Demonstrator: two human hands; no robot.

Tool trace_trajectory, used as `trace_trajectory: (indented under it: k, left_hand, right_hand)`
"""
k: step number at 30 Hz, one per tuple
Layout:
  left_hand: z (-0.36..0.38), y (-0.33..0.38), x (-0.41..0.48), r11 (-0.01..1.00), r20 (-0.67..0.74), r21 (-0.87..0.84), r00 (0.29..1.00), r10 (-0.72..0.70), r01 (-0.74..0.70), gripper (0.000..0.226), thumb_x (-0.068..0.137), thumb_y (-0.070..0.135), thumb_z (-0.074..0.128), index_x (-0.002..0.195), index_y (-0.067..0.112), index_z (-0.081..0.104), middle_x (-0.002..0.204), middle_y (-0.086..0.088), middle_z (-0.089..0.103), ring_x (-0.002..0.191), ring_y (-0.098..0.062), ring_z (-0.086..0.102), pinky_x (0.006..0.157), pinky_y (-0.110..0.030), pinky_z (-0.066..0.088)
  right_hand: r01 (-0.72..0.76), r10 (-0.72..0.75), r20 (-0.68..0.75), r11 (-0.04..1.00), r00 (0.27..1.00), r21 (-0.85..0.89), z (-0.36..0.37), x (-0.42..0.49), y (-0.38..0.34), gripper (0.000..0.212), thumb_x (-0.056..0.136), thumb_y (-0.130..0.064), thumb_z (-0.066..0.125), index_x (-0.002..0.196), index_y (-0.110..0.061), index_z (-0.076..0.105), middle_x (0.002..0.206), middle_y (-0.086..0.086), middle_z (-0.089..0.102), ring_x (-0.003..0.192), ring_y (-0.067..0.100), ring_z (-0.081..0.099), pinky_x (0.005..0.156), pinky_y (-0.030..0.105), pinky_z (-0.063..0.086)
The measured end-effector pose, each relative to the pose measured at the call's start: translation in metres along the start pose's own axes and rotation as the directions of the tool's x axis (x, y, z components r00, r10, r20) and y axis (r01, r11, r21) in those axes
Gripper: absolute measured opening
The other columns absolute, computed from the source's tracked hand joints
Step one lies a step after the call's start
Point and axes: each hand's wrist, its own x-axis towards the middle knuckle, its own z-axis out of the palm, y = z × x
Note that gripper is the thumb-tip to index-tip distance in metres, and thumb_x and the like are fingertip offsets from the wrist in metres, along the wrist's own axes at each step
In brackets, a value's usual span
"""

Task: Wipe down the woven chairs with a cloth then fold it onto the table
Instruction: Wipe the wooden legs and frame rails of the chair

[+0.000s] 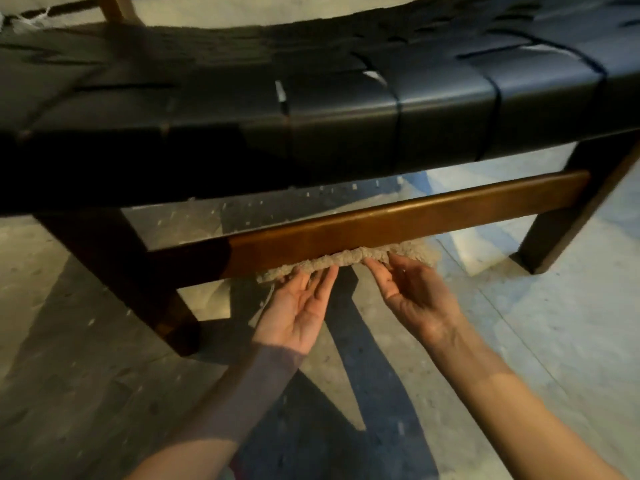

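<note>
A woven chair with a black strap seat [346, 109] fills the upper view. Below the seat runs a brown wooden crossbar [398, 220] between dark legs. A beige textured cloth [346, 259] is bunched along the bar's underside, most of it hidden behind the bar. My left hand [298, 306] is palm up, its straight fingers pressing the cloth's left part against the bar. My right hand [412, 292] reaches from the right, its fingertips touching the cloth's right part.
The chair's front left leg [138, 278] and front right leg [568, 223] stand on a pale concrete floor [536, 323] crossed by dark shadows. A light wooden leg [116, 8] shows at the top left behind the seat.
</note>
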Motion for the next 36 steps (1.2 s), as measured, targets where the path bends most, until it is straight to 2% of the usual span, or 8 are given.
trace_trajectory:
  k: [5,10,14,18,23,25,29,36]
  left_hand:
    - [0.037,-0.053,0.027,0.979,-0.018,0.132,0.988,-0.153,0.154,0.034,0.097,0.005,0.04,0.128,-0.002,0.05,0.118,-0.024,0.062,0.114,-0.031,0.058,0.085,-0.045,0.051]
    - [0.063,-0.095,0.05,0.931,0.007,0.225,0.955,-0.298,0.289,0.033,0.095,0.003,0.042,0.126,0.0,0.052,0.124,-0.025,0.058,0.115,-0.031,0.056,0.088,-0.044,0.05]
    - [0.086,-0.122,0.065,0.902,0.004,0.239,0.929,-0.37,0.359,0.028,0.096,-0.002,0.039,0.121,0.0,0.05,0.138,-0.026,0.045,0.13,-0.035,0.043,0.103,-0.045,0.04]
    - [0.091,-0.132,0.078,0.899,0.011,0.254,0.928,-0.372,0.357,0.035,0.097,-0.003,0.037,0.131,0.002,0.045,0.142,-0.023,0.042,0.132,-0.034,0.041,0.1,-0.04,0.042]
    - [0.08,-0.13,0.075,0.915,0.022,0.235,0.939,-0.342,0.328,0.048,0.097,-0.005,0.035,0.144,0.007,0.03,0.142,-0.024,0.04,0.134,-0.033,0.038,0.106,-0.038,0.036]
    - [0.074,-0.122,0.072,0.92,0.031,0.223,0.941,-0.338,0.323,0.048,0.097,-0.004,0.036,0.144,0.006,0.03,0.131,-0.023,0.047,0.13,-0.033,0.042,0.098,-0.04,0.042]
    - [0.053,-0.092,0.058,0.953,0.029,0.137,0.961,-0.275,0.269,0.029,0.094,-0.004,0.041,0.122,-0.002,0.047,0.116,-0.026,0.055,0.111,-0.033,0.053,0.074,-0.042,0.054]
    - [0.005,-0.017,0.017,0.997,-0.044,-0.012,0.996,-0.083,0.082,0.028,0.082,0.001,0.049,0.106,-0.009,0.059,0.1,-0.032,0.066,0.082,-0.039,0.069,0.061,-0.042,0.059]
  right_hand:
    - [0.189,-0.185,-0.129,0.982,0.974,0.018,-0.013,-0.016,-0.06,0.019,0.095,-0.001,0.044,0.111,0.002,0.055,0.102,0.03,0.067,0.086,0.035,0.07,0.075,0.045,0.055]
    - [0.392,-0.39,-0.232,0.919,0.891,-0.037,-0.021,-0.03,-0.11,0.008,0.094,0.001,0.048,0.094,-0.001,0.055,0.061,0.017,0.066,0.061,0.026,0.071,0.085,0.041,0.054]
    - [0.457,-0.513,-0.261,0.855,0.818,-0.248,-0.029,-0.027,-0.15,0.015,0.096,-0.003,0.049,0.11,-0.002,0.053,0.096,0.015,0.062,0.074,0.023,0.072,0.065,0.031,0.06]
    - [0.484,-0.611,-0.277,0.773,0.742,-0.41,-0.028,-0.017,-0.167,0.008,0.097,0.0,0.043,0.097,-0.004,0.05,0.083,0.008,0.051,0.078,0.013,0.058,0.061,0.021,0.055]
    - [0.476,-0.752,-0.224,0.588,0.62,-0.655,-0.022,-0.01,-0.15,0.018,0.096,0.007,0.038,0.104,-0.002,0.052,0.099,0.012,0.055,0.081,0.017,0.059,0.057,0.016,0.055]
    - [0.499,-0.747,-0.155,0.568,0.647,-0.655,-0.021,-0.014,-0.133,0.022,0.098,0.004,0.036,0.091,-0.007,0.053,0.09,0.007,0.058,0.083,0.019,0.065,0.068,0.024,0.058]
    - [0.52,-0.651,-0.024,0.626,0.758,-0.581,-0.019,-0.018,-0.096,0.024,0.097,0.005,0.037,0.093,-0.005,0.058,0.077,0.004,0.071,0.072,0.015,0.072,0.058,0.021,0.055]
    - [0.401,-0.415,0.091,0.766,0.905,-0.502,-0.003,-0.011,-0.015,0.024,0.1,0.002,0.035,0.109,0.001,0.057,0.102,0.015,0.069,0.089,0.021,0.069,0.075,0.027,0.058]
